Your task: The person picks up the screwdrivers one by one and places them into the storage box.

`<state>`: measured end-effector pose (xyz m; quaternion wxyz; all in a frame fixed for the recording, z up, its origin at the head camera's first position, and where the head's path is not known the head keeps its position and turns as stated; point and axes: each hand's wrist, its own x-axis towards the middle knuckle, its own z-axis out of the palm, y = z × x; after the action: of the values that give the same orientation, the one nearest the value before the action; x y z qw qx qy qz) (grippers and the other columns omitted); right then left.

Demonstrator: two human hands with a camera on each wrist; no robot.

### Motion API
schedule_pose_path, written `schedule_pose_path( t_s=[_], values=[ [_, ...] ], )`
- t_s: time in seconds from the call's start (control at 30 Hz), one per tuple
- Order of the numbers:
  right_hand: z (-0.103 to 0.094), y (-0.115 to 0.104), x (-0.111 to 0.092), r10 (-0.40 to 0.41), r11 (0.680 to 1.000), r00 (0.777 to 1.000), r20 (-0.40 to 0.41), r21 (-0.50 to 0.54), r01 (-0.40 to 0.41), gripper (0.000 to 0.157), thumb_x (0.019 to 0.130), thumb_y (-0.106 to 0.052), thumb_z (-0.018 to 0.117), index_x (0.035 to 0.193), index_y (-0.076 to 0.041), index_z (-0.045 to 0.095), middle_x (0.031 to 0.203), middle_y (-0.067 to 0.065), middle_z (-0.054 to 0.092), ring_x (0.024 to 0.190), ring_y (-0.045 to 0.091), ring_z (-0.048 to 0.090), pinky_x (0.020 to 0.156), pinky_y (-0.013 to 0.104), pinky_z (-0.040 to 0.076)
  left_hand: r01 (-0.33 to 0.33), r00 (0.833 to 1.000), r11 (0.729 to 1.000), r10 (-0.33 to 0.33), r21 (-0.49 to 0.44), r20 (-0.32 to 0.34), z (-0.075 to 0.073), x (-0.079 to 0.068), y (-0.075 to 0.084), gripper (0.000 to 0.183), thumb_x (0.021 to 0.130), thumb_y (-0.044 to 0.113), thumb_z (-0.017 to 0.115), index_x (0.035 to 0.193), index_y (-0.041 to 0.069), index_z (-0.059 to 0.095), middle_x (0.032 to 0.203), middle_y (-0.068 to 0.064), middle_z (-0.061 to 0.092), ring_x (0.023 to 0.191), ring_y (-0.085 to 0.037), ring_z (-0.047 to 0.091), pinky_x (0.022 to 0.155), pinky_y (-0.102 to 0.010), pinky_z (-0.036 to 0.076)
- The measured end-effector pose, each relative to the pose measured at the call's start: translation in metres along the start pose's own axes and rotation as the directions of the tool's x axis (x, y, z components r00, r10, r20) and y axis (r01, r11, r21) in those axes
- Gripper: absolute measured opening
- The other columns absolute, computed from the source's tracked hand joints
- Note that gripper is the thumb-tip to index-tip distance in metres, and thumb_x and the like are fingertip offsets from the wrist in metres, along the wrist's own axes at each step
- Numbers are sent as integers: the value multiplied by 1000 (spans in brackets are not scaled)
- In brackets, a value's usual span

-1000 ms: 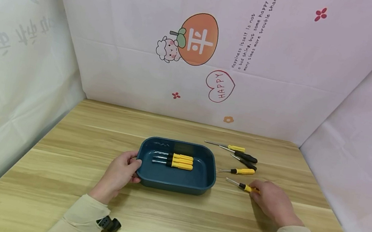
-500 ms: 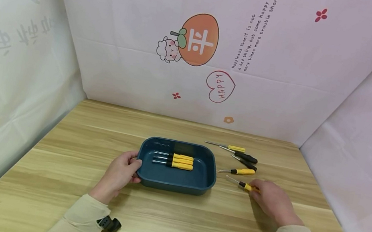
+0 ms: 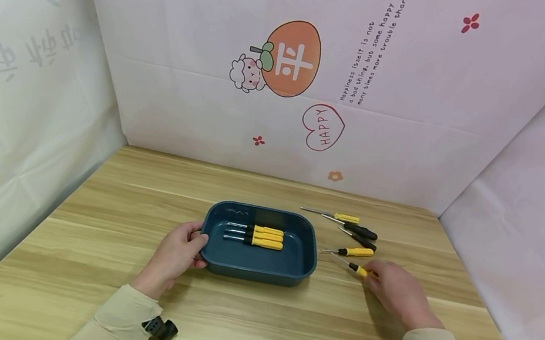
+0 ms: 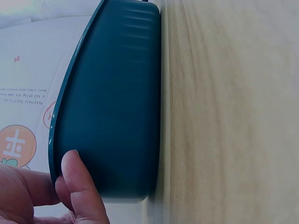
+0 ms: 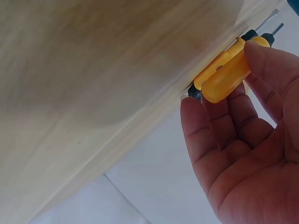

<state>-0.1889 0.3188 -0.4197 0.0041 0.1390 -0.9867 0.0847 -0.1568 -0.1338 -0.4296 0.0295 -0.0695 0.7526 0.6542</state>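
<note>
A dark teal tray (image 3: 258,263) sits on the table, with several yellow-and-black screwdrivers (image 3: 267,244) lying side by side in it. My left hand (image 3: 174,255) holds the tray's left end, its thumb and fingers gripping the rim. To the right of the tray, my right hand (image 3: 399,292) pinches a yellow-handled screwdriver (image 3: 358,270) by its handle, the shaft pointing left toward the tray. In the right wrist view this screwdriver (image 5: 228,79) overlaps a second yellow one (image 5: 233,50) lying behind it on the table.
Just beyond the held screwdriver lies another yellow screwdriver (image 3: 360,252). Farther back are two black-handled screwdrivers (image 3: 361,230) and a long one with an all-yellow handle (image 3: 347,218). A printed white cloth (image 3: 195,116) stands behind the wooden table (image 3: 248,321).
The right hand has shifted slightly away from me and left, raising the pinched screwdriver and bringing its tip near the yellow one beyond. The left hand and tray have stayed put.
</note>
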Motion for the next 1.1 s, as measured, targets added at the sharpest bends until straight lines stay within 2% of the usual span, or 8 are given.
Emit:
schedule_pose_path(
  t_s=[0.23, 0.43, 0.67, 1.1],
  values=[
    [-1, -3, 1, -3, 1000, 1000, -5, 14, 3, 20, 96, -15, 75, 115, -12, 76, 105, 7, 76, 89, 24, 68, 79, 53, 57, -6, 1000, 1000, 6, -7, 1, 0, 0, 0, 42, 109, 14, 51, 149, 0, 51, 108, -20, 57, 71, -18, 62, 63, -26, 60],
    [-3, -6, 3, -7, 1000, 1000, -22, 9, 7, 20, 96, -14, 73, 116, -11, 76, 106, 10, 76, 91, 27, 69, 79, 55, 58, -10, 1000, 1000, 10, -14, 1, 1, -1, 0, 42, 109, 13, 51, 148, -1, 51, 108, -20, 58, 69, -18, 62, 62, -25, 60],
    [-4, -11, 4, -9, 1000, 999, -42, 7, 9, 19, 97, -15, 73, 115, -11, 77, 106, 10, 75, 88, 24, 68, 78, 53, 58, 4, 1000, 1000, -4, -5, -3, 1, 0, 1, 43, 109, 15, 51, 150, 1, 50, 111, -21, 58, 72, -18, 62, 64, -26, 60],
    [-9, -18, 9, -15, 1000, 999, -34, 0, 15, 21, 98, -16, 73, 117, -10, 74, 104, 9, 75, 85, 22, 68, 77, 51, 59, -2, 1000, 1000, 2, -13, 1, 1, 0, 0, 42, 109, 14, 51, 149, 1, 51, 110, -21, 58, 71, -18, 62, 63, -25, 60]
  ],
)
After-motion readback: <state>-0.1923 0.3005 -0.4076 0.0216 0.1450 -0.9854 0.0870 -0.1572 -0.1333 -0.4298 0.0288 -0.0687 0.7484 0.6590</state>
